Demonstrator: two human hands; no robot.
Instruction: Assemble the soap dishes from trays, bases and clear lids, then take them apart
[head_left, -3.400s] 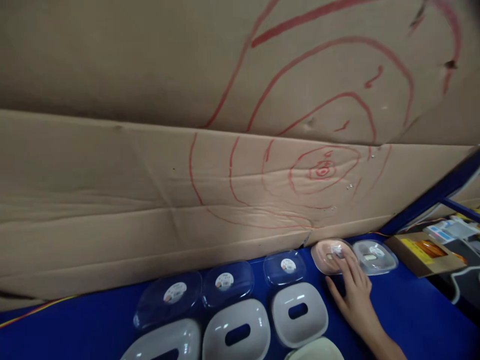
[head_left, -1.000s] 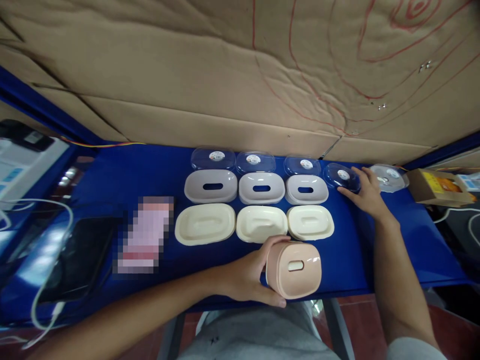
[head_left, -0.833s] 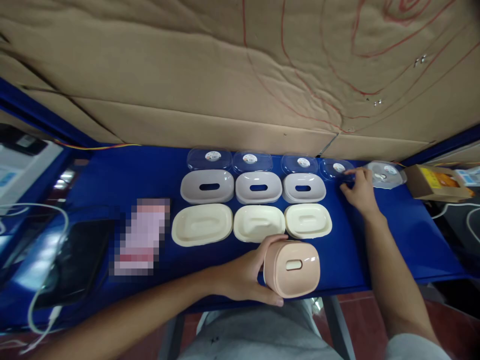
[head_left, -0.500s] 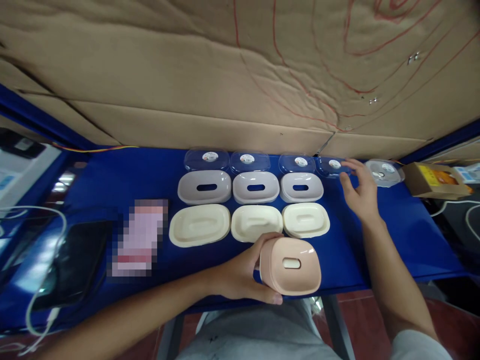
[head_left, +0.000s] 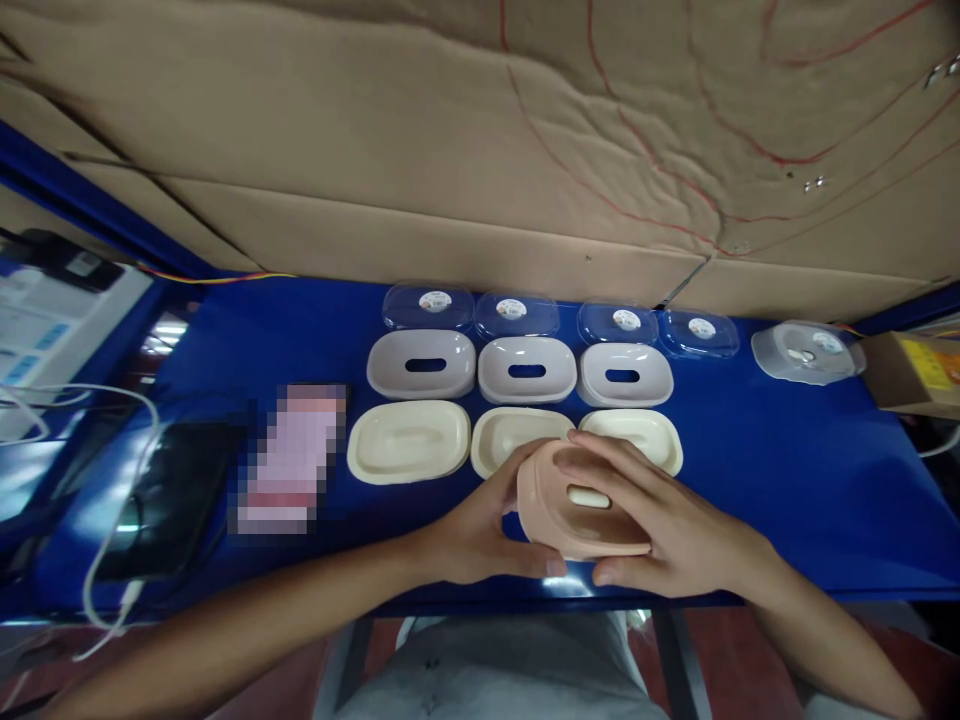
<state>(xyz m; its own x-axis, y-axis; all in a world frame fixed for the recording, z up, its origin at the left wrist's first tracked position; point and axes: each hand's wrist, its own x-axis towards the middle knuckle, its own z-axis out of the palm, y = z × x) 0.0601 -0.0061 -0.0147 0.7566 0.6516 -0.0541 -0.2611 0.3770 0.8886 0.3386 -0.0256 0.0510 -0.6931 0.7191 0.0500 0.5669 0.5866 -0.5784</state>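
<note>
Between my two hands, near the table's front edge, is a peach-pink soap dish (head_left: pixel 541 505), tilted, with a cream piece showing through the slot in its floor. My left hand (head_left: pixel 476 535) grips its left side, thumb along the front. My right hand (head_left: pixel 675 525) wraps its right side, with fingers over the far rim and thumb at the near edge. Just beyond lie a cream oval tray (head_left: pixel 409 442), a second cream tray (head_left: pixel 491 440) and a third (head_left: pixel 637 428), the last two partly covered by my hands. Behind them stand pale grey slotted dishes (head_left: pixel 382 378) in a row.
Clear labelled lids (head_left: pixel 401 308) line the back edge, by the cardboard wall (head_left: pixel 360 230). A clear-lidded box (head_left: pixel 780 355) and a cardboard box (head_left: pixel 900 375) are at the right. On the left lie a blurred-out phone (head_left: pixel 289 460), a dark tablet-like object (head_left: pixel 172 500) and a white cable (head_left: pixel 105 545).
My right hand has come back from the clear lid at the rear right to the soap dish and now holds it too. The dish has tilted. The view has shifted slightly.
</note>
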